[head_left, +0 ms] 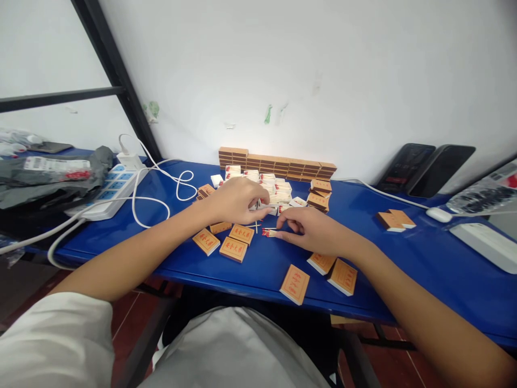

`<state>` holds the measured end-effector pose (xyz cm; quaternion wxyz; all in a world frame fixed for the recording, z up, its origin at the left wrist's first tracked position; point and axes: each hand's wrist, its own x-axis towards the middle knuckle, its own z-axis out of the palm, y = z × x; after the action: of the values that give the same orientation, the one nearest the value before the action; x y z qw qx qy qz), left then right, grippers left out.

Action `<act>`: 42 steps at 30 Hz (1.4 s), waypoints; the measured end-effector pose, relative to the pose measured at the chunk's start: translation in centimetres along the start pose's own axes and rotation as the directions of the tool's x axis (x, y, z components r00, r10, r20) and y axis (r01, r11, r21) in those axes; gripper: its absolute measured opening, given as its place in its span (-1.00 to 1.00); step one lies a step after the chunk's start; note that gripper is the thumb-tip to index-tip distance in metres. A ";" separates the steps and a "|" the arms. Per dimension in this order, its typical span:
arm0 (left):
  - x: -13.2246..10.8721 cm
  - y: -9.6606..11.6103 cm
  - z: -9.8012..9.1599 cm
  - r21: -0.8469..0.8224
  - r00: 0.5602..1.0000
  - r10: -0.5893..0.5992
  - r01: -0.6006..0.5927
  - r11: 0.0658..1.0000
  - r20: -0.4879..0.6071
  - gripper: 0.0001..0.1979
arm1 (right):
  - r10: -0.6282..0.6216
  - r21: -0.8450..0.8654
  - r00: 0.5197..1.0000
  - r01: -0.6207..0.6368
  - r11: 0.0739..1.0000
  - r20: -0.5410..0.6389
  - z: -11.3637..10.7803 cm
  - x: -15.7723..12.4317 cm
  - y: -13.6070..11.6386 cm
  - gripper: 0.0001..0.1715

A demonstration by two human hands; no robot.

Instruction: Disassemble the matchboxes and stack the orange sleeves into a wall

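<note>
My right hand (313, 229) pinches a small bundle of red-tipped matches (268, 233) just above the blue table (424, 258). My left hand (234, 199) is curled over an open white matchbox tray (262, 206) among a heap of open trays; what its fingers hold is hidden. Orange matchboxes (233, 249) lie flat in front of my left hand. Three more matchboxes (295, 284) sit near the table's front edge under my right wrist. A loose match (256, 225) lies between my hands.
A row of stacked matchboxes (278, 163) lines the wall. A white power strip (109, 191) with looping cables sits at left beside a grey bag (52, 175). Two matchboxes (396, 220), two dark phones (428, 170) and a white device (484, 242) are at right.
</note>
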<state>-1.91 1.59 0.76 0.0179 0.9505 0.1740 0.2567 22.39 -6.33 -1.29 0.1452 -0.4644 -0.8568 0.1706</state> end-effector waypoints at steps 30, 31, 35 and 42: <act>0.0 0.5 -1.0 0.070 0.945 -0.131 0.115 0.991 0.300 -0.86 | -0.078 0.046 0.995 0.081 0.996 -0.066 1.8 0.4 -0.6 -0.86; 0.1 0.5 -1.0 0.082 0.942 -0.135 0.115 0.990 0.307 -0.87 | -0.073 0.039 0.995 0.076 0.996 -0.072 1.8 0.4 -0.5 -0.86; 0.0 0.6 -1.0 0.160 0.921 -0.185 0.136 0.978 0.344 -0.83 | -0.049 0.005 0.996 0.050 0.999 -0.081 1.3 0.5 0.1 -0.84; -0.1 1.5 -0.5 0.261 0.893 -0.199 0.096 0.961 0.404 -0.71 | 0.013 -0.035 0.999 -0.014 0.999 -0.045 0.5 0.3 0.6 -0.78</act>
<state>-1.71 0.18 1.31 -0.0370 0.9628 0.2671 0.0186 22.51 -5.84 -1.98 0.1550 -0.4764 -0.8531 0.1457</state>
